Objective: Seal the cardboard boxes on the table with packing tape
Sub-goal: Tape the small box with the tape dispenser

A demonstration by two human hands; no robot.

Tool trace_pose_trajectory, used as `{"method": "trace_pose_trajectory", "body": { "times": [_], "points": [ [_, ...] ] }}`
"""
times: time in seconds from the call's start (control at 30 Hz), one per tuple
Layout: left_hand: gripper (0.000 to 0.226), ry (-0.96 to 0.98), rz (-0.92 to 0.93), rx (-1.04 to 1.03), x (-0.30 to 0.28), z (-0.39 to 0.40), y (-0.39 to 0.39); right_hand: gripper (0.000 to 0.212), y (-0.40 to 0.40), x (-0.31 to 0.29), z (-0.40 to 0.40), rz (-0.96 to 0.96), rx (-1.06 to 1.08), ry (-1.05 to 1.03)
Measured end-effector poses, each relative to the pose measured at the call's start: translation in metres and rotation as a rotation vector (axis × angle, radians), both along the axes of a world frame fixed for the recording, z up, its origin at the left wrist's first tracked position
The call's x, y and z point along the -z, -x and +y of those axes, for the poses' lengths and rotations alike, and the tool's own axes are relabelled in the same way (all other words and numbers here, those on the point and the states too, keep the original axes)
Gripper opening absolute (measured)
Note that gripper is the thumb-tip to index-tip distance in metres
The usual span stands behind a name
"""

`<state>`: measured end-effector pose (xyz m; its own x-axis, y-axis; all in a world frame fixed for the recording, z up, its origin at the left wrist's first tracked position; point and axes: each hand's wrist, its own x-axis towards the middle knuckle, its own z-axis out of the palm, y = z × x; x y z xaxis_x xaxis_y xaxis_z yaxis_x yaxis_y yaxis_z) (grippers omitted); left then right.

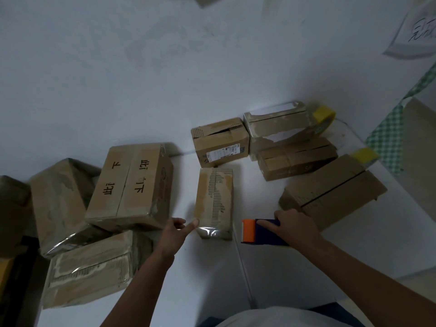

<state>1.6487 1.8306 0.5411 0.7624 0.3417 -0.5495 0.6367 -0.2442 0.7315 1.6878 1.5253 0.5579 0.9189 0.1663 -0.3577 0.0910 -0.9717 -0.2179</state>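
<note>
- A small, upright-oblong brown cardboard box with torn top paper (215, 201) is placed on the white table (165, 90), near the front middle. Clear tape is seen wrapped over its near end.
- The left hand (175, 230) is positioned at the near left corner of this small box. The thumb (192, 224) is pressed against the taped corner; the remaining fingers are loosely curled, and nothing is held in them.
- An orange-and-dark-blue handheld tape dispenser (258, 231) is held by the right hand (291, 226), just right of the small box. The fingers are closed over its blue body, with the index finger laid along the top. The orange end is pointed toward the small box, but contact cannot be confirmed.
- A larger brown cardboard box with black printed characters (132, 185) is located to the left, with its flaps closed.
- Further brown cartons (70, 208) are piled at the left edge of the table, some partly covered with glossy tape.
- A brown box with a white shipping label (220, 145) is located behind the small box, its top flaps partly raised.
- A long brown box with an open centre seam (335, 193) is placed to the right, behind the right hand.
- Two yellow rolls of packing tape (324, 119) are located at the rear right, behind the boxes.
</note>
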Motion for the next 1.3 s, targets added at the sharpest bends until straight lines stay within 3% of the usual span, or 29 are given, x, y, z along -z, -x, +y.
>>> {"method": "trace_pose_trajectory", "body": {
  "times": [0.23, 0.3, 0.4, 0.43, 0.5, 0.57, 0.67, 0.77, 1.03, 1.3],
  "points": [
    [0.035, -0.027, 0.006, 0.033, 0.004, 0.009, -0.003, 0.058, 0.0, -0.002, -0.001, -0.031, 0.004, -0.004],
    [0.037, -0.188, 0.015, 0.103, 0.0, 0.007, -0.009, 0.059, 0.001, -0.002, 0.001, -0.047, 0.006, -0.005],
    [0.055, -0.57, 0.078, 0.308, -0.007, -0.005, -0.021, 0.059, 0.001, -0.002, 0.005, -0.042, -0.003, -0.003],
    [0.063, -0.68, 0.027, 0.357, -0.011, -0.012, -0.023, 0.059, 0.001, -0.002, 0.005, -0.041, -0.008, 0.005],
    [0.073, -0.857, -0.26, 0.529, -0.015, -0.025, -0.029, 0.061, 0.002, 0.001, 0.005, -0.039, 0.007, 0.011],
    [0.071, -0.876, -0.491, 0.845, -0.01, -0.039, -0.039, 0.062, 0.002, 0.002, 0.004, -0.033, 0.026, 0.003],
    [0.059, -0.881, -0.459, 1.225, 0.007, -0.053, -0.046, 0.061, 0.003, 0.0, 0.002, -0.02, 0.046, -0.009],
    [0.06, -0.941, -0.379, 1.264, 0.023, -0.049, -0.046, 0.062, 0.004, 0.0, -0.003, -0.039, 0.068, -0.038],
    [0.059, -0.948, -0.426, 1.242, 0.029, -0.039, -0.019, 0.058, 0.021, -0.014, -0.017, -0.054, -0.089, -0.046],
    [0.065, -0.913, -0.44, 1.252, 0.026, -0.04, -0.023, 0.061, 0.023, -0.006, -0.018, -0.104, -0.094, 0.014]
  ]
}}
